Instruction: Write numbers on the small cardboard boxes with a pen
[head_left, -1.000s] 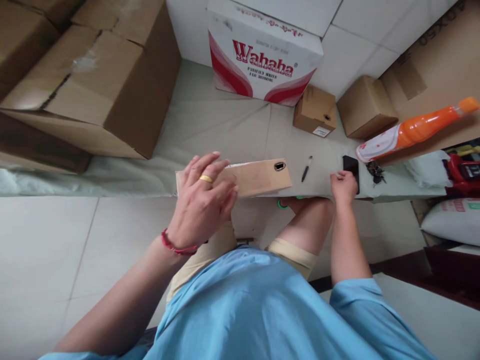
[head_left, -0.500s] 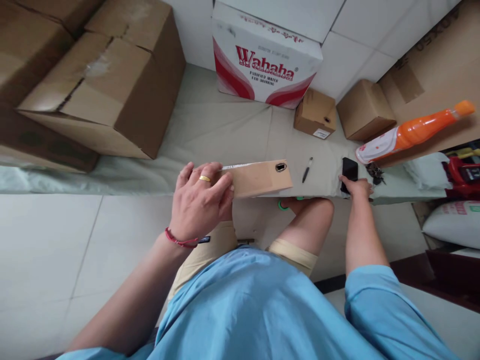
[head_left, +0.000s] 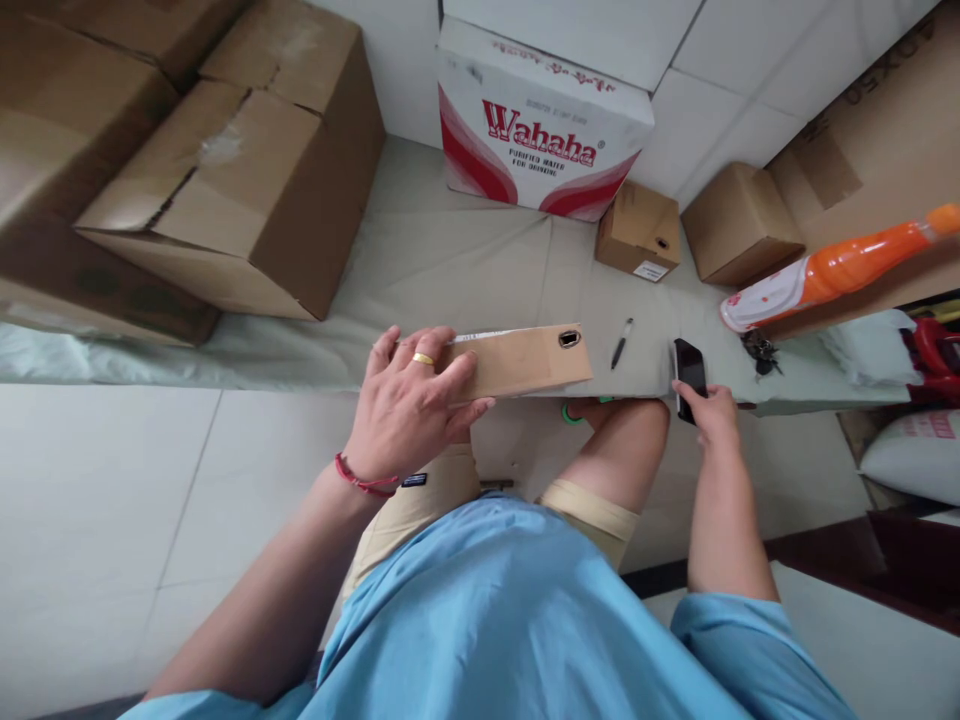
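My left hand (head_left: 412, 405), with a gold ring and a red string bracelet, lies over the left end of a flat cardboard box (head_left: 517, 362) at the front edge of the cloth-covered table. Its fingers are spread on the box top and the thumb stretches out by the near edge. The box has an oval hole at its right end. My right hand (head_left: 712, 410) grips a black smartphone (head_left: 691, 368), tilted up at the table's edge, between thumb and fingers. A black pen (head_left: 622, 343) lies on the cloth between box and phone.
Large brown cartons (head_left: 247, 180) stand at left. A white-and-red Wahaha carton (head_left: 540, 130) leans by the wall, with a small cardboard box (head_left: 637, 230) beside it. At right are an orange bottle (head_left: 840, 270), keys (head_left: 762, 352) and a whitish plastic bag (head_left: 866, 345).
My right hand has lifted the smartphone off the cloth and drawn it toward me. My left thumb has moved out from the box. The view has shifted slightly.
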